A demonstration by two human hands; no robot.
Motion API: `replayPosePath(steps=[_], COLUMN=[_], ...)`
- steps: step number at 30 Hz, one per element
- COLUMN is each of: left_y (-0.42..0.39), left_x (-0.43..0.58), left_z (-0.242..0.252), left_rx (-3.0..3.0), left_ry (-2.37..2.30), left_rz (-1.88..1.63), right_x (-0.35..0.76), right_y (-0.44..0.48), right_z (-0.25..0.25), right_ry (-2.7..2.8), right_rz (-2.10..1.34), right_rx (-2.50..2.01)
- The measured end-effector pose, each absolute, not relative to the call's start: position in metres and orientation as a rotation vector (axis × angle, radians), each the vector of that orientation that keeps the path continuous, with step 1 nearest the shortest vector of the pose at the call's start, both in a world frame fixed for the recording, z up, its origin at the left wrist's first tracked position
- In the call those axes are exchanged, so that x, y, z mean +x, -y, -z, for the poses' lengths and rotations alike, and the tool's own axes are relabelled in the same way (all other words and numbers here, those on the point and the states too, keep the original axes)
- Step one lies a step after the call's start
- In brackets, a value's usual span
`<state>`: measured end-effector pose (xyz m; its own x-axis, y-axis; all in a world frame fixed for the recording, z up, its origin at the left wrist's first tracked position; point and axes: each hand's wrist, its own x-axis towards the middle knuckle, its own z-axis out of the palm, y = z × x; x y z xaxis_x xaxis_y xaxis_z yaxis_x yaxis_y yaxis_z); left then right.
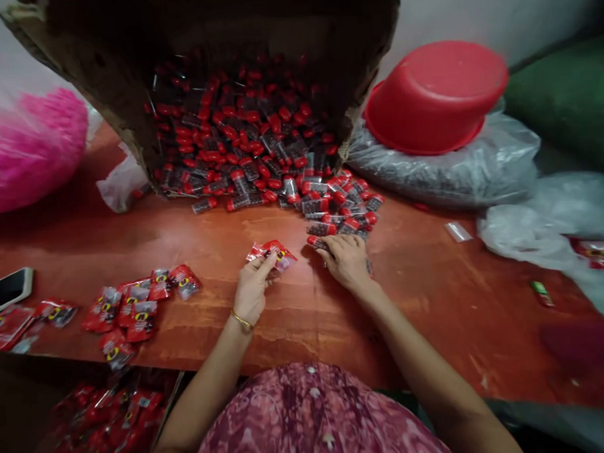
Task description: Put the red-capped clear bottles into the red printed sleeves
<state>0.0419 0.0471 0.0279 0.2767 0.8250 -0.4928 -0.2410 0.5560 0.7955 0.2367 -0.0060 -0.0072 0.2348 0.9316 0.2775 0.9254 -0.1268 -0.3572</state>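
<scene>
My left hand (253, 287) pinches a small red packet (276, 253) just above the reddish table (424, 281). To its right, my right hand (347, 258) lies palm down at the edge of a spill of small red-capped vials (331, 208), its fingers curled onto one vial (317, 241). The vials pour out of a tipped cardboard box (100, 82) at the back of the table.
Filled red packets (135, 307) lie at the left, near a phone (7, 289). More packets fill a box (110, 422) below the table edge. A red basin (434, 94) sits on a plastic bag (454, 166). A pink bag (23, 148) lies far left.
</scene>
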Motion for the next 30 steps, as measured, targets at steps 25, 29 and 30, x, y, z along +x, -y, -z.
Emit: replayPosePath(steps=[25, 29, 30], left_y=[-0.038, -0.032, -0.031], left_x=[0.056, 0.057, 0.057], left_z=[-0.027, -0.030, -0.030], left_rx=[0.704, 0.753, 0.758], left_ry=[-1.065, -1.045, -1.047], left_rz=[-0.736, -0.711, -0.699], right_x=[0.184, 0.185, 0.185], right_y=[0.072, 0.068, 0.067], right_z=[-0.019, -0.010, -0.008], right_ry=[0.953, 0.890, 0.879], right_rz=[-0.977, -0.982, -0.981], right_rx=[-1.471, -1.483, -1.485])
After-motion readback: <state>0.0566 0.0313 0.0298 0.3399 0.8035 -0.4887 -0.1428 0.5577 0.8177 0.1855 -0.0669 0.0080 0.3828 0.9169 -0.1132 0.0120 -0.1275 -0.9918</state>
